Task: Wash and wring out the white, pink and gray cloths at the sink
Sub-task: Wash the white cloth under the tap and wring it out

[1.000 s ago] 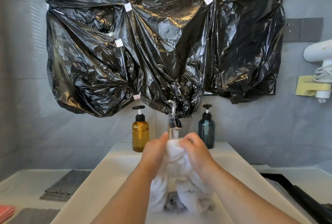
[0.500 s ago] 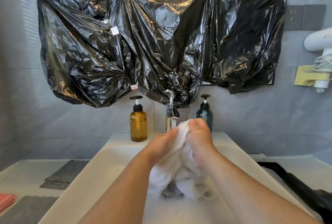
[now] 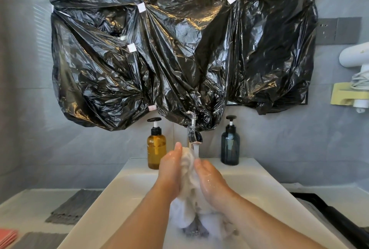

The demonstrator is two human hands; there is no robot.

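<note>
The wet white cloth is bunched between my two hands over the white sink. My left hand grips its left side and my right hand grips its right side. Both hands are wet. The cloth's top sits just under the running tap, and its lower end hangs into the foamy basin. Two gray cloths lie on the left counter, with a pink cloth at the bottom left edge.
An amber pump bottle and a dark blue pump bottle stand on the sink's back ledge on either side of the tap. Black plastic sheeting covers the wall above. A black tray lies on the right counter.
My hands have kept rubbing the white cloth: the left hand moved up toward the tap and the right hand slid down and nearer. The view tilted back down after rising.
</note>
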